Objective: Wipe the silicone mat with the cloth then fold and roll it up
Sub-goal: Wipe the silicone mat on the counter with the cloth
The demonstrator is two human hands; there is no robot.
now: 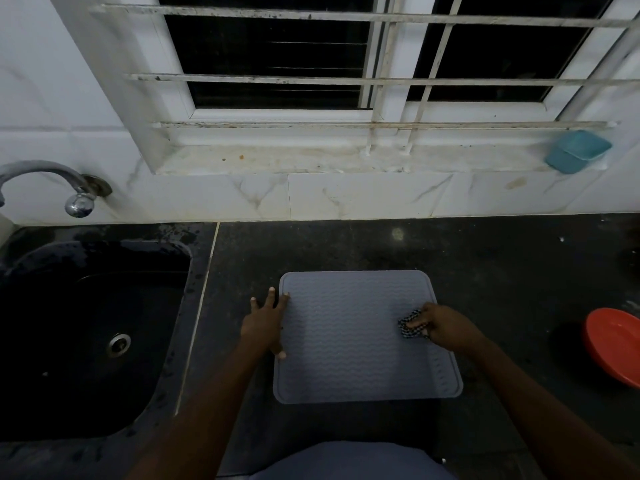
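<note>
A grey silicone mat (353, 341) with a wavy ribbed surface lies flat on the dark counter in front of me. My left hand (265, 323) rests with spread fingers on the mat's left edge, holding nothing. My right hand (443, 327) is closed on a small bunched black-and-white checked cloth (410, 323), pressed against the mat near its right edge.
A dark sink (86, 334) with a drain lies to the left, a chrome tap (52, 181) above it. A red bowl (614, 344) sits at the right edge of the counter. A teal container (576, 150) stands on the window sill behind.
</note>
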